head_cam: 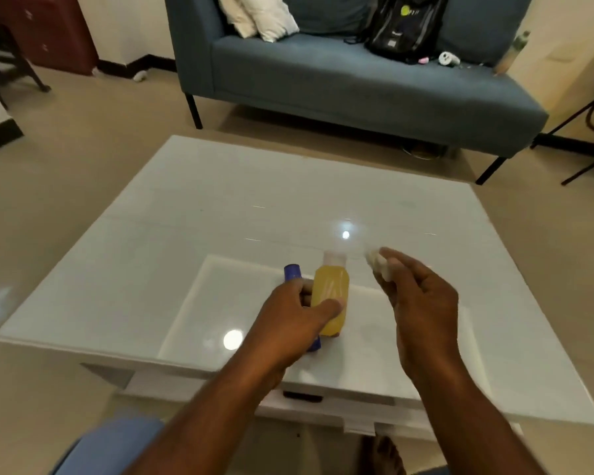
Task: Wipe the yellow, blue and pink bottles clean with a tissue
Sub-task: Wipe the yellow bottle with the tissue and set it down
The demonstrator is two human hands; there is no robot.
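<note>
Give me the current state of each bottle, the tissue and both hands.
Yellow plastic bottle: white cap on, gripped.
Blue bottle: capped, partly hidden behind the left hand.
Wadded white tissue: pinched, clear of the bottles.
Left hand: holds the yellow bottle.
Right hand: holds the tissue.

Both forearms are bare to the near frame edge; no sleeves, watch, rings or gloves show. The left hand (pixel 290 313) and right hand (pixel 422 296) are uncovered. Light blue garment (pixel 110 447) covers the left leg. One foot (pixel 384 455) is bare.
</note>
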